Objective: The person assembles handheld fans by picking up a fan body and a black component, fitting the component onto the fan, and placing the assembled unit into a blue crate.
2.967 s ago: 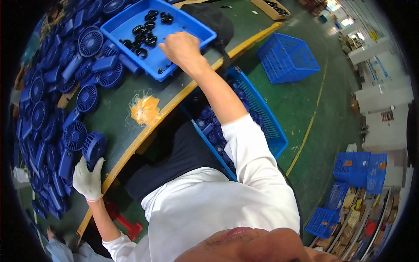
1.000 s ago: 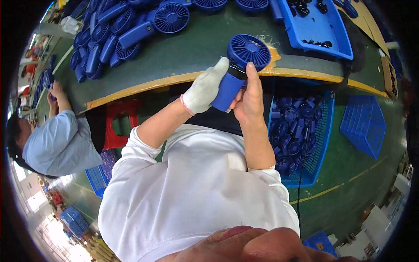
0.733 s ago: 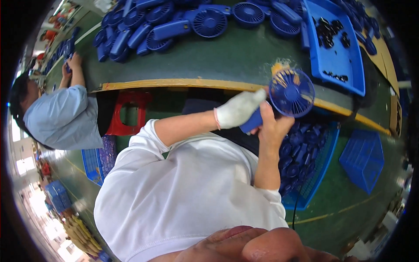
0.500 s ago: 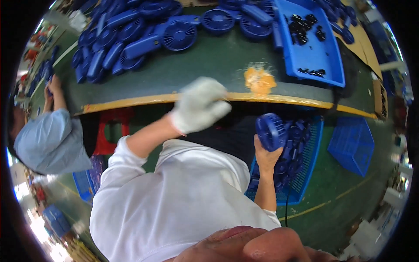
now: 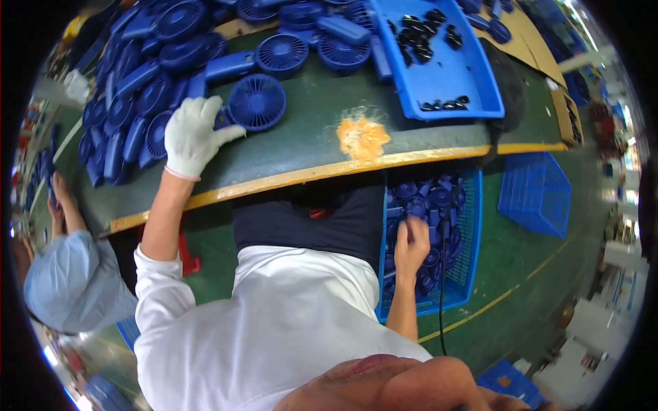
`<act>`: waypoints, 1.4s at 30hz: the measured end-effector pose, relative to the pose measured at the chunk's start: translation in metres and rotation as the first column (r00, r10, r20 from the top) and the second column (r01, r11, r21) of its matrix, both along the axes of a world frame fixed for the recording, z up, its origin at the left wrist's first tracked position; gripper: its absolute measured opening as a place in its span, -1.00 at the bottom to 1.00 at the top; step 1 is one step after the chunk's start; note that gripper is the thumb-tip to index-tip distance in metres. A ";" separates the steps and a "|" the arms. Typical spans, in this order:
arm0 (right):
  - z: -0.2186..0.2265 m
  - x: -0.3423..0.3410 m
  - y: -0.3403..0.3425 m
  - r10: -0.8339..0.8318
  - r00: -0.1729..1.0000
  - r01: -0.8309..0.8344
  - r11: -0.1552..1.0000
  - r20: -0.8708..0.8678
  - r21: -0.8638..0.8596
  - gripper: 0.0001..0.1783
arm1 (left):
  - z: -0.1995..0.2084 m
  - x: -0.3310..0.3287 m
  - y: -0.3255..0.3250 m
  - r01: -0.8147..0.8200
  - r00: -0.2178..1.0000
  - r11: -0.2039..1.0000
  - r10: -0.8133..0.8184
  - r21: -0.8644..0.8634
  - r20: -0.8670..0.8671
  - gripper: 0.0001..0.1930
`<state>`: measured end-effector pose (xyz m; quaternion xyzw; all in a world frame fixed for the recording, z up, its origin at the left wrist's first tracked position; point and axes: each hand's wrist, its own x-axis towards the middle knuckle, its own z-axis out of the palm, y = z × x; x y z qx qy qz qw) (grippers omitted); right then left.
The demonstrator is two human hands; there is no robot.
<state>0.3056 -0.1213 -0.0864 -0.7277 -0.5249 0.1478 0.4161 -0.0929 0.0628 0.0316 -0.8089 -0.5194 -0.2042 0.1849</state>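
Note:
My left hand [image 5: 195, 135], in a white glove, is over the table with its thumb stretched out and its palm closed over the handle of a blue handheld fan [image 5: 256, 103]. The handle is mostly hidden under the glove; the round grille faces up. My bare right hand [image 5: 412, 248] reaches down over a blue basket [image 5: 469, 253] beside my lap. Its thumb and fingers are apart, close to a fan [image 5: 415, 206] among the many blue fans piled inside, and nothing shows in its grasp.
More blue fans [image 5: 179, 20] are heaped across the table's far left. A blue tray [image 5: 445, 82] with small black parts stands to their right. Orange tape [image 5: 363, 139] sticks to the tabletop. Another blue basket [image 5: 534, 194] is on the floor at right; a co-worker [image 5: 75, 281] sits at left.
My left hand has moved left onto a fan, which lies nearer to me than before. My right hand has lowered the fan it held into the basket and let go. The view has shifted.

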 end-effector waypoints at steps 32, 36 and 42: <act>0.110 -0.107 0.113 0.481 0.822 -0.263 0.796 -0.305 0.546 -0.77 | -0.029 0.054 -0.027 0.211 0.576 0.841 0.305 -0.498 0.759 -0.69; 0.099 -0.134 0.099 0.525 0.774 -0.290 0.792 -0.355 0.537 -0.76 | -0.048 0.051 -0.053 0.585 -0.189 0.780 0.396 -0.221 0.898 -0.55; 0.105 -0.138 0.080 0.502 0.205 -0.145 0.864 -0.840 0.481 -0.73 | -0.010 0.122 -0.065 0.642 -0.045 0.688 0.475 -0.339 0.879 -0.68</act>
